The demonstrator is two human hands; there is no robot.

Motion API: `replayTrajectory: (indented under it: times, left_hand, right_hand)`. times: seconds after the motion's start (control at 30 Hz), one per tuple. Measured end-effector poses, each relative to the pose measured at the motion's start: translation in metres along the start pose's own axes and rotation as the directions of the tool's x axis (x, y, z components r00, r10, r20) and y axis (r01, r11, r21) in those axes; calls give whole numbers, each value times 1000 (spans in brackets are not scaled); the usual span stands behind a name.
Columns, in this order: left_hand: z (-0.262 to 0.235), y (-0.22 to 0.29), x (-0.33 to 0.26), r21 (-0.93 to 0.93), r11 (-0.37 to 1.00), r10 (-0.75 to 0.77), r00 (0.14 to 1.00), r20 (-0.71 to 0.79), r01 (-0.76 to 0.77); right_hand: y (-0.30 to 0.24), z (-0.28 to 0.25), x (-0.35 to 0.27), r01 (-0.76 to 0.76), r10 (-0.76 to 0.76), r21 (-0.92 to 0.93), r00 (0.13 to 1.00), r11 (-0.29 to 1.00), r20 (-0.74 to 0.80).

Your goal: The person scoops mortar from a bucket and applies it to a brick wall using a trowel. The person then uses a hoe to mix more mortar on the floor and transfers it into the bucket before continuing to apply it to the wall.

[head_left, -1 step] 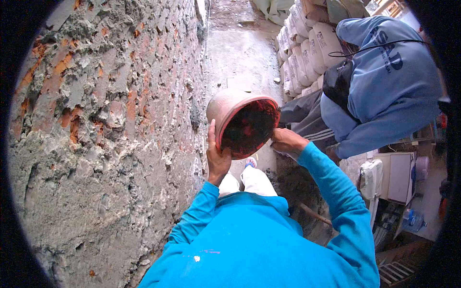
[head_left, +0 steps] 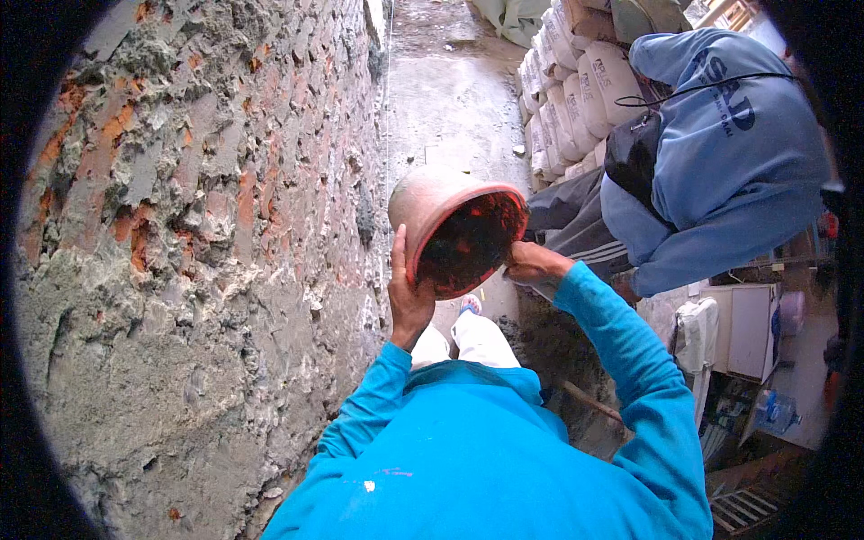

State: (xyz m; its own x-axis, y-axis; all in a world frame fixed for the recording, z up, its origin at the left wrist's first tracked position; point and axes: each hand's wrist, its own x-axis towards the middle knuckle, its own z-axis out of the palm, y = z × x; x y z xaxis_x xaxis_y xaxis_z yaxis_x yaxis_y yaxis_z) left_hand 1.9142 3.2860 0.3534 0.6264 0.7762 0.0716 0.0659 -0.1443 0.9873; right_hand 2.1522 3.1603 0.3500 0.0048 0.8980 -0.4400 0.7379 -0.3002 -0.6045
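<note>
A round pinkish-red bucket (head_left: pixel 416 211) hangs tilted in front of me, its mouth turned toward me and to the right. Dark residue with red patches coats its inside. My left hand (head_left: pixel 410 292) grips its left side, fingers along the outer wall and thumb near the lower rim. At the right of the rim, my right hand (head_left: pixel 537 264) is closed against the edge; its fingertips are partly hidden. A thin pale edge shows beneath that hand, too unclear to name.
A rough wall of brick and mortar (head_left: pixel 180 270) rises close on my left. Another person in a blue hoodie (head_left: pixel 720 162) bends at the right, before stacked white sacks (head_left: pixel 571 108). A wooden handle (head_left: pixel 589 400) lies by my right side. A pale cabinet (head_left: pixel 747 328) stands farther right.
The bucket has tipped slightly, and its mouth has turned a little. My right hand has shifted slightly left along with the rim. Both hands remain on it.
</note>
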Motion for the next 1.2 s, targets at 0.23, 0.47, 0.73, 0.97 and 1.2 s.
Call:
replayTrajectory:
  times: [0.23, 0.47, 0.73, 0.97, 1.2]
  left_hand:
    - [-9, -2, 0, 0, 999, 39, 999, 17, -39]
    - [-5, -69, 4, -206, 889, -414, 910, 15, 408]
    - [27, -224, 6, -469, 457, -793, 585, 170, 756]
    - [117, -427, 16, -460, 330, -923, 384, 25, 824]
    - [182, -597, 41, -598, 137, -907, 343, 244, 790]
  right_hand:
    - [-10, 46, 13, -190, 114, 585, 980, 788, 165]
    - [-27, 61, 18, -119, 89, 825, 993, 553, 84]
    - [32, 44, 18, -170, 172, 796, 982, 582, 83]
    - [142, 96, 107, -281, 352, 893, 924, 352, 152]
    - [234, 199, 233, -118, 317, 925, 949, 362, -2]
